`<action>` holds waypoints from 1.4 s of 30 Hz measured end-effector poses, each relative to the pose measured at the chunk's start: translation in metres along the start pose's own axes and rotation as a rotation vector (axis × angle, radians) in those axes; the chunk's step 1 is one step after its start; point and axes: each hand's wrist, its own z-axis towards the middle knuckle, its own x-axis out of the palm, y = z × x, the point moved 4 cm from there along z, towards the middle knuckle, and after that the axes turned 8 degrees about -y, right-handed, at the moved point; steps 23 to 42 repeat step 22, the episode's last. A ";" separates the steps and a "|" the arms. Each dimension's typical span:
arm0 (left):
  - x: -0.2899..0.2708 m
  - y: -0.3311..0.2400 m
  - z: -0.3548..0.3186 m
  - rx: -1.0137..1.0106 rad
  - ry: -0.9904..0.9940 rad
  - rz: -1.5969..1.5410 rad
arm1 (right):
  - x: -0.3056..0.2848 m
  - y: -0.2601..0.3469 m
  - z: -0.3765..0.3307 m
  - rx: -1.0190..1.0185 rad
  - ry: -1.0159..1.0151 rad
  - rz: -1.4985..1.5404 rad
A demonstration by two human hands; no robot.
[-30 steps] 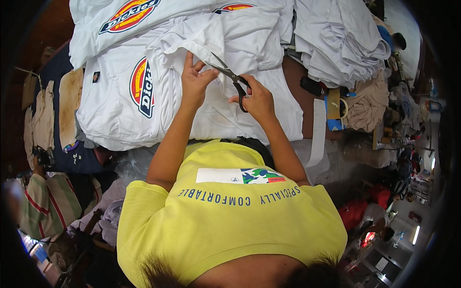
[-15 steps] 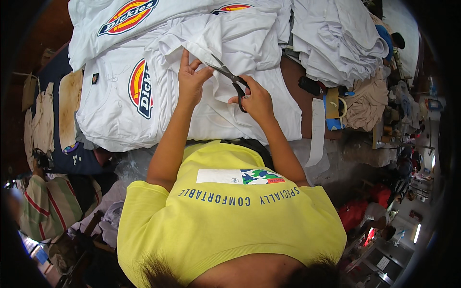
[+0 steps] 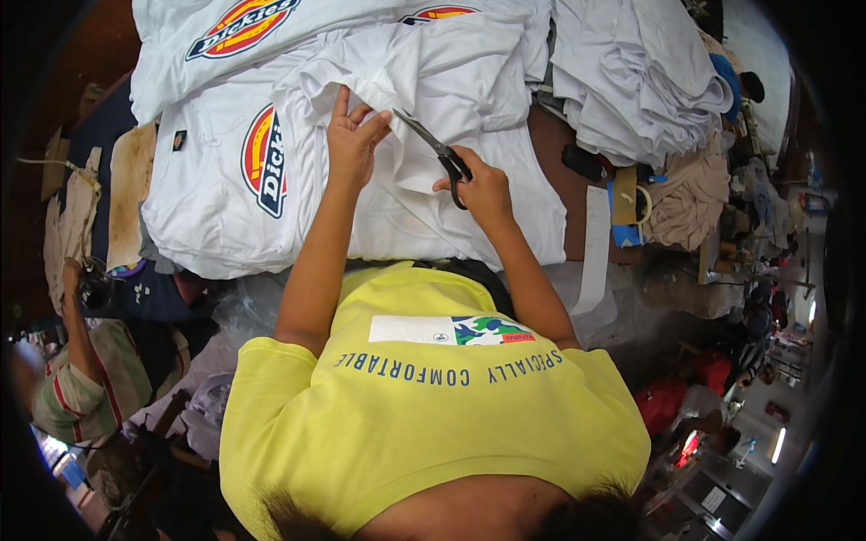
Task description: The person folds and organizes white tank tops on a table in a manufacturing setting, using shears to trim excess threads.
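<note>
White garment [image 3: 424,135] spread on the table's middle, atop a stack of white printed shirts [image 3: 216,171]. Scissors [image 3: 437,153] over it, blades angled far-left, tips at a folded edge. Right hand [image 3: 483,185] clenched through the scissor handles. Left hand [image 3: 354,135] just left of the blades, fingers pinching the fabric edge. Far right: heap of white cloth [image 3: 631,81]. Right of the garment: bare brown table [image 3: 555,144], dark small object [image 3: 585,162], tape roll [image 3: 639,206].
</note>
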 end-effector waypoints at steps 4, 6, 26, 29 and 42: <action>0.001 -0.001 -0.002 0.033 0.043 -0.003 | -0.003 0.010 0.005 -0.131 -0.044 -0.171; 0.002 0.000 -0.005 0.044 0.052 0.012 | -0.002 0.014 0.009 -0.135 -0.062 -0.157; 0.007 -0.005 -0.002 0.044 0.085 0.033 | 0.002 0.006 0.009 -0.144 -0.068 -0.043; 0.007 -0.005 -0.002 0.044 0.085 0.033 | 0.002 0.006 0.009 -0.144 -0.068 -0.043; 0.007 -0.005 -0.002 0.044 0.085 0.033 | 0.002 0.006 0.009 -0.144 -0.068 -0.043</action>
